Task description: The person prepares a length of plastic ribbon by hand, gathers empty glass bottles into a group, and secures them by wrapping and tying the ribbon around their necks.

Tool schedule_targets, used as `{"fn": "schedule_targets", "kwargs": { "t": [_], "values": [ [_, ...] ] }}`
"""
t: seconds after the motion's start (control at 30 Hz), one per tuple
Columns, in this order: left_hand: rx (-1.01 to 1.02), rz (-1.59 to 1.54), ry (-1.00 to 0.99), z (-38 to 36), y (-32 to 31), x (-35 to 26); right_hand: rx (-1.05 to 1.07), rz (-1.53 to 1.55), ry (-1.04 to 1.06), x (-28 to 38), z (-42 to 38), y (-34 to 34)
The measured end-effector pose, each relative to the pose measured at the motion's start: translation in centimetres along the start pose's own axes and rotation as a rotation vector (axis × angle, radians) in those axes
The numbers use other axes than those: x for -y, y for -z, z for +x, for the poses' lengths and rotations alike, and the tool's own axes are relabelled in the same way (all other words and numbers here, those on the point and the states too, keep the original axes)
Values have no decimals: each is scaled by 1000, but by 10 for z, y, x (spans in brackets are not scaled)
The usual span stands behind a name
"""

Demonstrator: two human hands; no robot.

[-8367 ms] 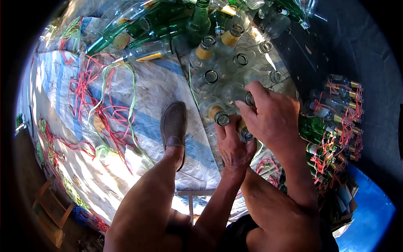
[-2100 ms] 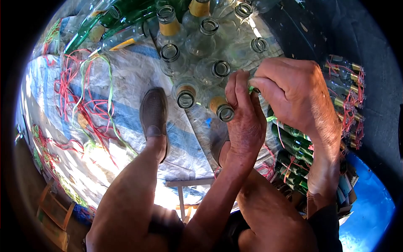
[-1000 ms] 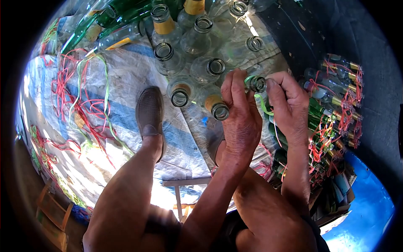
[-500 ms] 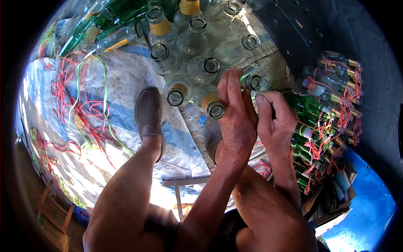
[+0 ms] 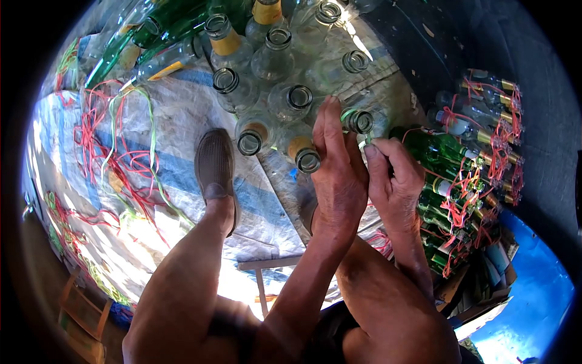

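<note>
Several clear glass bottles (image 5: 290, 100) stand upright in a cluster on a woven plastic sheet (image 5: 182, 121). My left hand (image 5: 337, 173) rests its fingers against the neck of the nearest clear bottle (image 5: 359, 122), which has a green string (image 5: 347, 113) looped around it. My right hand (image 5: 393, 176) is closed just beside and below that neck, pinching the string's end. Another bottle with a gold neck label (image 5: 305, 156) stands against my left hand.
Bundles of green and clear bottles tied with red string (image 5: 467, 158) lie stacked at the right. Loose red and green strings (image 5: 121, 151) are scattered over the sheet at the left. My shoe (image 5: 213, 167) is planted beside the cluster. Green bottles (image 5: 163, 24) lie at the top left.
My right hand has dropped from above the bottle neck to below it, drawing the green string down. My left hand has kept its place at the neck.
</note>
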State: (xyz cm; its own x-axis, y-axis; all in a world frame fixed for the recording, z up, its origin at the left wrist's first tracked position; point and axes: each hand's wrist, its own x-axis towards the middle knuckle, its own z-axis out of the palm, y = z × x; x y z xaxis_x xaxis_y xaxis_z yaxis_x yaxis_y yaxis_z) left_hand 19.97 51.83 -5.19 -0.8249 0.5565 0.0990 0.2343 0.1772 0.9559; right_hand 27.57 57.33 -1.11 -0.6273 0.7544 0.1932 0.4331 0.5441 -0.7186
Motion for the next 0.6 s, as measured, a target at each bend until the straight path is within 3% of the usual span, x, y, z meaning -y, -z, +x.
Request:
{"fn": "schedule_targets", "kwargs": {
  "t": [0.27, 0.43, 0.6],
  "values": [
    [28, 66, -93, -4, 7, -1, 5, 11, -22, -1, -1, 1],
    [73, 2, -27, -17, 9, -1, -10, 44, -29, -2, -2, 1],
    [-21, -104, 14, -30, 10, -15, -12, 76, -60, -6, -5, 1]
  ]
}}
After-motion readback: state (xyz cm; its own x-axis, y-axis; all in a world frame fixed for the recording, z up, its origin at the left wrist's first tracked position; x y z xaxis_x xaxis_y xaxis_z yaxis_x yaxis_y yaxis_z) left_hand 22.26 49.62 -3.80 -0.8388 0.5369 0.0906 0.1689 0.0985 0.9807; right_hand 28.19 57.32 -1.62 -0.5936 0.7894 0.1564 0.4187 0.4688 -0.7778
